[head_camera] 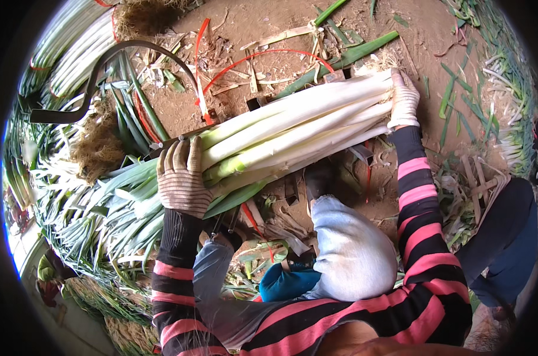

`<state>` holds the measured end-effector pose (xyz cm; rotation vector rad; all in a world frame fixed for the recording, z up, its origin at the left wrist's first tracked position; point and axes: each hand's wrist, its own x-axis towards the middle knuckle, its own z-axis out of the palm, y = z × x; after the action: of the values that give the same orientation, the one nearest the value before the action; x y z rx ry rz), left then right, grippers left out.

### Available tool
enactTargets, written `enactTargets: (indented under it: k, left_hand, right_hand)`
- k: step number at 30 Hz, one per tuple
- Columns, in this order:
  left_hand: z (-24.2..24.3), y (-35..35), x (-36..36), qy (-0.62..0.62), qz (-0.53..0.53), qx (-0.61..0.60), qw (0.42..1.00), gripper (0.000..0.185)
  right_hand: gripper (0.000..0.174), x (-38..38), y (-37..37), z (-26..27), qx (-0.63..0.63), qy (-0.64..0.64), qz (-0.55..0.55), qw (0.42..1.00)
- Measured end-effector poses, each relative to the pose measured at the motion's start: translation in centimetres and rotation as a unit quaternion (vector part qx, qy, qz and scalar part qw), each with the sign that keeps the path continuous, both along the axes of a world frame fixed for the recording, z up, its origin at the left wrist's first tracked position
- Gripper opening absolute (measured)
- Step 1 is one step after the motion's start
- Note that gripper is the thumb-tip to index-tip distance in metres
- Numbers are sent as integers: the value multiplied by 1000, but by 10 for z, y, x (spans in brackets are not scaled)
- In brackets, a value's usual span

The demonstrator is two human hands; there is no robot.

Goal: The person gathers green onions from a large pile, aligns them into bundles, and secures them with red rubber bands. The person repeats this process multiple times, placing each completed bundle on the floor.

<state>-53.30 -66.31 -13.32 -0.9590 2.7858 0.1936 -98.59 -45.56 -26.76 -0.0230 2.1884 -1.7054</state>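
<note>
A thick bundle of long green onions [295, 120] lies across a low metal frame [255, 103], with its roots at the right and its leaves at the left. My left hand [182, 173], in a striped knit glove, rests over the upper left side of the bundle, fingers pressed on the stalks where white turns green. My right hand [403, 98], also gloved, is against the root end with its fingers at the white butts. A red strap [269, 52] arches behind the stalks. A bent metal bar [93, 73] rises at the frame's left end.
Tied onion bundles [80, 49] lie at the upper left. Loose onions and leaves [86, 222] are heaped at the left, and more onions [511, 111] line the right edge. Leaf scraps and dry husks litter the dirt floor [273, 18]. Another person's leg [504, 240] is at the lower right.
</note>
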Motion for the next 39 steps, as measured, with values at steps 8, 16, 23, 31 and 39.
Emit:
enactTargets:
  k: [8, 16, 23, 31, 39]
  left_hand:
    - [-1, -8, -2, -41, 41, 24, 998, 116]
    - [-3, -6, 0, -29, 26, 31, 999, 119]
    - [3, 0, 1, -39, 28, 82, 995, 118]
    - [5, -21, 3, 34, 3, 127, 991, 92]
    - [-7, -50, -6, -16, -7, 217, 976, 74]
  right_hand:
    - [50, -8, -15, 36, 469, 176, 235, 833]
    - [84, 170, -85, 94, 180, 462, 503, 708]
    - [90, 178, -90, 72, 207, 364, 600, 681]
    - [86, 172, -105, 66, 205, 382, 594, 677]
    - [87, 161, -119, 57, 218, 295, 681, 634]
